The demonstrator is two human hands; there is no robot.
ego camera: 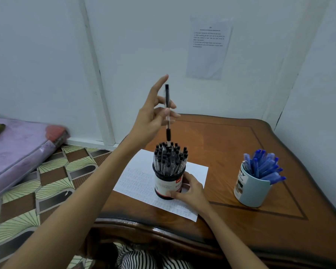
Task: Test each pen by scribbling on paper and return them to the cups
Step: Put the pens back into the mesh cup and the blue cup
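From the head view, our left hand [151, 118] pinches a black pen [166, 94] upright, its lower tip just above the black pens [170, 159] packed in the black cup [163, 184]. Our right hand [192, 190] grips that cup, which stands on the scribbled paper [136, 177]. A mug [250, 193] of blue pens [265, 167] stands well apart on the wooden table [231, 136].

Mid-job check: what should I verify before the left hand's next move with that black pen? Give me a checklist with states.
1. Left hand pinches the black pen securely, pen upright: ok.
2. Pen's lower end clear of the pens packed in the black cup: cannot tell.
3. Right hand grips the black cup to steady it: ok.
4. Paper flat, with room left of the cup for scribbling: ok.
5. This pen already tested: cannot tell.
6. Mug of blue pens upright, off to the side: ok.
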